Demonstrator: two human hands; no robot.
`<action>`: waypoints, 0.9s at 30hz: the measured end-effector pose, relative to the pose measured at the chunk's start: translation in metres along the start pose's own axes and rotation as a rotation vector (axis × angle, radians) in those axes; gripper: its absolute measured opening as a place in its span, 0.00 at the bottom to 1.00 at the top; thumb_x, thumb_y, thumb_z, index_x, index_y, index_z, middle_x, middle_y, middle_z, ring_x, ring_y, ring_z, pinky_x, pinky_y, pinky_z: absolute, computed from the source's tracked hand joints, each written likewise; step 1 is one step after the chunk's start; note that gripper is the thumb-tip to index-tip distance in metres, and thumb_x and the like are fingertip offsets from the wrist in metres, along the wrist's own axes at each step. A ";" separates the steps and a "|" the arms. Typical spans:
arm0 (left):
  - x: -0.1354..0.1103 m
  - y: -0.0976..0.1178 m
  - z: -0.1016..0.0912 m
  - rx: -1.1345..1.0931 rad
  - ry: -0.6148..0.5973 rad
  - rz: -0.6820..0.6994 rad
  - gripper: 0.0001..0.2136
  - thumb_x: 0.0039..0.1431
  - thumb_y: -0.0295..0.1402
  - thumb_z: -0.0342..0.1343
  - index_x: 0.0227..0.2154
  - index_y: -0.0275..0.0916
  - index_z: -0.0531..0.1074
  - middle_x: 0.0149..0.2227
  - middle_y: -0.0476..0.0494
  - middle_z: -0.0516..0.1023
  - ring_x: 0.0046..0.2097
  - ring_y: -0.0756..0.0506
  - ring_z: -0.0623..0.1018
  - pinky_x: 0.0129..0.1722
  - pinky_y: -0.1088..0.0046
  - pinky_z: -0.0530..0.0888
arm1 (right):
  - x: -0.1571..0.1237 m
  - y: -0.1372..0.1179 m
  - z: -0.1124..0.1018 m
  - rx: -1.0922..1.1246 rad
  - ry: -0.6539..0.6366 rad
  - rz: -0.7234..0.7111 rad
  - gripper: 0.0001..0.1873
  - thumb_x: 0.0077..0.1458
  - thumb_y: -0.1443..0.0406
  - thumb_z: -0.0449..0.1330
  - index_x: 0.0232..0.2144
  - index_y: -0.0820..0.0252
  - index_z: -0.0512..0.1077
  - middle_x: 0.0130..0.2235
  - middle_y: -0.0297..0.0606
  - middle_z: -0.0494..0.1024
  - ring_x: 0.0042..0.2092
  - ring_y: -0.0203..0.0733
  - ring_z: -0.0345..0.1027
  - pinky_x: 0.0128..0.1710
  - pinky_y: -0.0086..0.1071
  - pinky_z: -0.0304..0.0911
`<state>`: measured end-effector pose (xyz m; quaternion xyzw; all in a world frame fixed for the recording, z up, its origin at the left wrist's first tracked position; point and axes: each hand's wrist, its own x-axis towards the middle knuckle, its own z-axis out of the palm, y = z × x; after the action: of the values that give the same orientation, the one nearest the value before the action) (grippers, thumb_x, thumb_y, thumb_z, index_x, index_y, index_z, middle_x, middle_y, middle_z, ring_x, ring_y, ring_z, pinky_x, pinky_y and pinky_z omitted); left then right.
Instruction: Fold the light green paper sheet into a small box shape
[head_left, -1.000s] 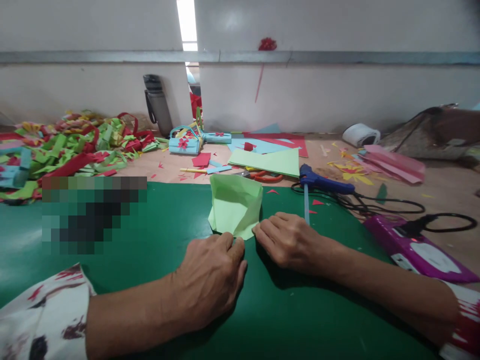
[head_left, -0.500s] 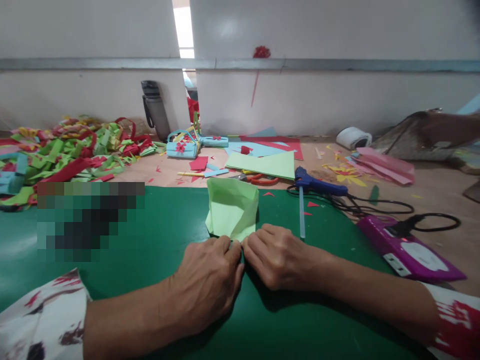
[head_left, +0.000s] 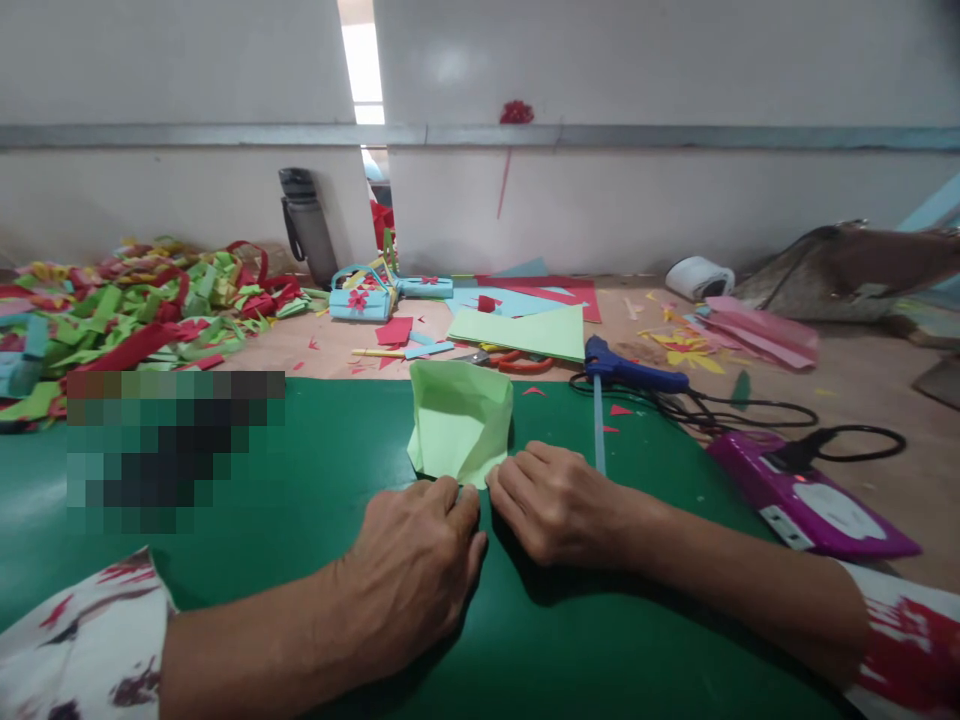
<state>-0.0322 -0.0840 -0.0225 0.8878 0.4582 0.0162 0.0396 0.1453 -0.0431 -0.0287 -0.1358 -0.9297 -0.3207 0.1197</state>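
A light green folded paper pouch (head_left: pixel 459 415) stands on the green mat (head_left: pixel 315 430), its open mouth tipped toward the back. My left hand (head_left: pixel 424 560) is closed at the pouch's near edge, with thumb and fingers pressed on the paper. From the other side my right hand (head_left: pixel 551 505) pinches the near right corner, its fingers curled. The knuckles hide the exact grip of both hands. Just beyond the pouch lie orange-handled scissors (head_left: pixel 523 362), partly under a light green paper sheet (head_left: pixel 517 332).
A blue glue gun (head_left: pixel 637 372) with a glue stick lies right of the pouch, its cord running to a purple power strip (head_left: pixel 817 495). Paper scraps (head_left: pixel 172 300) heap at left. Small blue paper bags (head_left: pixel 361 303) and a grey bottle (head_left: pixel 309 230) stand by the wall.
My right hand has shifted slightly up and right along the pouch's near edge, and the gap between my hands has widened a little. The whole view has shifted slightly.
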 end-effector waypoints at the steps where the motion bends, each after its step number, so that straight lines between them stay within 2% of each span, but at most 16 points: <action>1: 0.000 0.001 -0.001 0.008 -0.003 -0.001 0.11 0.61 0.33 0.39 0.33 0.39 0.67 0.30 0.43 0.70 0.30 0.44 0.70 0.27 0.69 0.65 | 0.001 0.000 0.000 0.000 0.004 -0.003 0.12 0.53 0.74 0.49 0.21 0.61 0.64 0.19 0.35 0.65 0.21 0.39 0.57 0.21 0.36 0.42; 10: 0.001 0.001 -0.001 0.027 0.048 0.026 0.12 0.61 0.31 0.39 0.31 0.39 0.68 0.28 0.43 0.71 0.29 0.45 0.70 0.25 0.71 0.64 | 0.000 -0.007 -0.003 -0.008 0.020 -0.013 0.12 0.53 0.74 0.49 0.20 0.61 0.64 0.19 0.35 0.65 0.21 0.38 0.57 0.21 0.35 0.44; 14: -0.002 0.000 0.002 0.037 0.062 0.034 0.11 0.61 0.32 0.41 0.36 0.39 0.68 0.29 0.43 0.71 0.30 0.44 0.71 0.25 0.70 0.64 | -0.006 0.003 0.003 0.033 -0.083 0.143 0.12 0.53 0.74 0.49 0.20 0.61 0.65 0.20 0.37 0.67 0.21 0.39 0.58 0.20 0.34 0.46; 16: -0.003 -0.001 0.005 0.031 0.108 0.046 0.10 0.61 0.33 0.42 0.36 0.39 0.68 0.30 0.43 0.71 0.30 0.42 0.72 0.25 0.69 0.64 | -0.006 0.010 0.003 0.106 -0.080 0.243 0.12 0.53 0.74 0.49 0.21 0.62 0.67 0.22 0.37 0.69 0.23 0.38 0.60 0.22 0.33 0.50; 18: -0.004 -0.003 0.009 0.022 0.181 0.081 0.09 0.60 0.33 0.43 0.35 0.39 0.68 0.29 0.44 0.71 0.29 0.43 0.71 0.24 0.70 0.64 | -0.003 0.015 -0.002 0.170 0.005 0.317 0.12 0.56 0.74 0.48 0.27 0.63 0.69 0.29 0.40 0.74 0.31 0.40 0.65 0.29 0.33 0.56; 19: -0.005 -0.004 0.011 0.025 0.236 0.110 0.08 0.60 0.33 0.44 0.34 0.39 0.69 0.28 0.45 0.70 0.28 0.44 0.71 0.23 0.70 0.63 | 0.000 0.017 -0.005 0.187 0.059 0.335 0.12 0.57 0.74 0.47 0.33 0.64 0.70 0.35 0.42 0.75 0.38 0.42 0.66 0.35 0.35 0.58; 20: -0.005 -0.005 0.012 0.034 0.307 0.151 0.08 0.60 0.32 0.45 0.33 0.39 0.69 0.26 0.46 0.69 0.26 0.45 0.70 0.23 0.70 0.62 | 0.002 0.019 -0.008 0.198 0.104 0.340 0.14 0.57 0.74 0.46 0.39 0.64 0.69 0.42 0.44 0.74 0.45 0.45 0.63 0.42 0.39 0.57; 22: -0.006 -0.007 0.013 0.054 0.464 0.240 0.06 0.60 0.31 0.46 0.33 0.39 0.68 0.24 0.47 0.68 0.25 0.45 0.68 0.23 0.70 0.62 | 0.007 0.020 -0.011 0.236 0.119 0.324 0.19 0.56 0.75 0.46 0.49 0.63 0.64 0.51 0.43 0.70 0.56 0.48 0.54 0.53 0.46 0.47; 25: -0.004 -0.012 0.007 0.045 0.654 0.306 0.05 0.58 0.30 0.50 0.37 0.38 0.67 0.28 0.45 0.70 0.30 0.44 0.69 0.29 0.68 0.65 | 0.008 0.020 -0.009 0.314 0.016 0.314 0.23 0.52 0.77 0.48 0.50 0.62 0.63 0.48 0.41 0.72 0.59 0.48 0.49 0.57 0.52 0.35; 27: 0.001 -0.018 0.003 0.010 0.730 0.291 0.08 0.57 0.32 0.53 0.38 0.36 0.66 0.32 0.42 0.72 0.34 0.43 0.70 0.34 0.66 0.66 | 0.006 0.022 -0.004 0.332 -0.062 0.332 0.19 0.49 0.78 0.50 0.43 0.62 0.68 0.41 0.40 0.75 0.57 0.49 0.51 0.56 0.54 0.32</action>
<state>-0.0460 -0.0734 -0.0266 0.8796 0.3115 0.3341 -0.1328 0.1474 -0.0278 -0.0114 -0.2753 -0.9378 -0.1350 0.1627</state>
